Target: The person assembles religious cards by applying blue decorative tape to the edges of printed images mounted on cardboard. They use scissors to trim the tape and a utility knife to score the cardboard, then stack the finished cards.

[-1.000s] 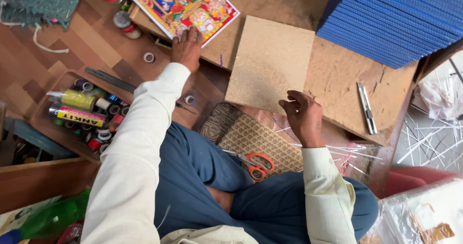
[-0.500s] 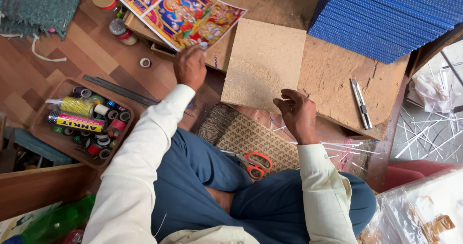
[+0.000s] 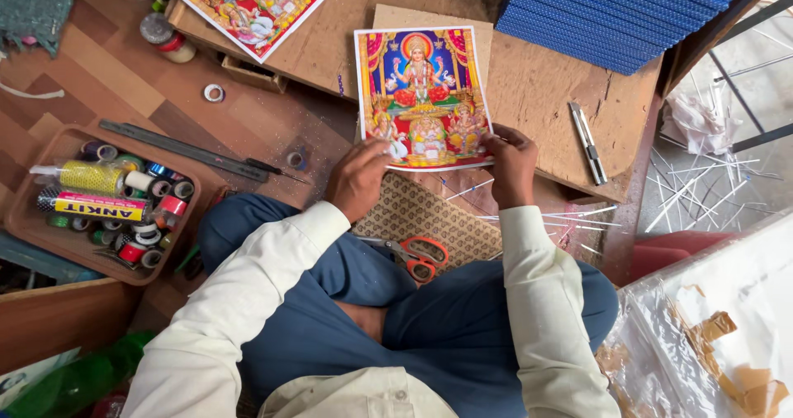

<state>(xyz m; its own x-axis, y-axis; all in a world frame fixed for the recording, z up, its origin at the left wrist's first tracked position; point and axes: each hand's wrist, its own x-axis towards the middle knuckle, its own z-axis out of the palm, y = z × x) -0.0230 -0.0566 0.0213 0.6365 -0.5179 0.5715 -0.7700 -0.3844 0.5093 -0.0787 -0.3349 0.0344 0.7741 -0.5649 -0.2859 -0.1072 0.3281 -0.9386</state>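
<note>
Print lies on the board. Left hand and right hand pinch its bottom corners. Looks thin, light, floppy, easily creased; best held by edges, two-handed.

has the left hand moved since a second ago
Yes: the left hand came back from the print stack toward the body, now holding a print over the brown board.

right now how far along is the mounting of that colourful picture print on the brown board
Done: one colourful rectangular picture print lies face up on the brown fibreboard panel. In hand: the left hand and right hand grip its lower corners, lining it up. Left: a stack of similar prints waits on the wooden bench; the orange-handled scissors lie untouched.
</note>
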